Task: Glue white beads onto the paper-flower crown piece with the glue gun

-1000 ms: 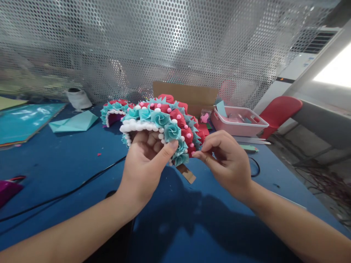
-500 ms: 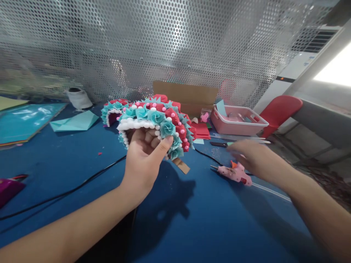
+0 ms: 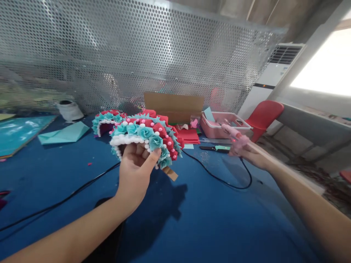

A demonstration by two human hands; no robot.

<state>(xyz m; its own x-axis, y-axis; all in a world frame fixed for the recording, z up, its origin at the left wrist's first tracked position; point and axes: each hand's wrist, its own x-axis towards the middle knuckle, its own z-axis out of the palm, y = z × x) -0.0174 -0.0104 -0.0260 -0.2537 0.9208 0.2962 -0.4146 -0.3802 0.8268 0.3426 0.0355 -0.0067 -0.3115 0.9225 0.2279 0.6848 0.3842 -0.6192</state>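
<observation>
My left hand point(image 3: 135, 168) grips an arched paper-flower craft piece point(image 3: 156, 139) by its near edge, thumb outside and fingers under the arch. Teal and red folded paper flowers, pink beads and a row of white pompoms cover it. A brown cardboard strip point(image 3: 170, 173) sticks out from its lower right end. At the right, my right hand point(image 3: 251, 155) is closed around a pink hot glue gun point(image 3: 236, 138), lifted above the table and blurred by motion. A small red light shows on the gun, and its black cord point(image 3: 219, 179) trails back across the table.
A second flowered arch point(image 3: 105, 122) stands behind the first. Near the back are a pink basket point(image 3: 225, 136), red paper point(image 3: 189, 137), a cardboard box point(image 3: 172, 104) and a green-handled knife point(image 3: 215, 148). Teal paper point(image 3: 64, 134) and a white tape roll point(image 3: 70, 111) lie left.
My right hand has taken hold of the glue gun and lifted it off the table. My left hand still holds the flowered arch. The view has shifted somewhat to the right.
</observation>
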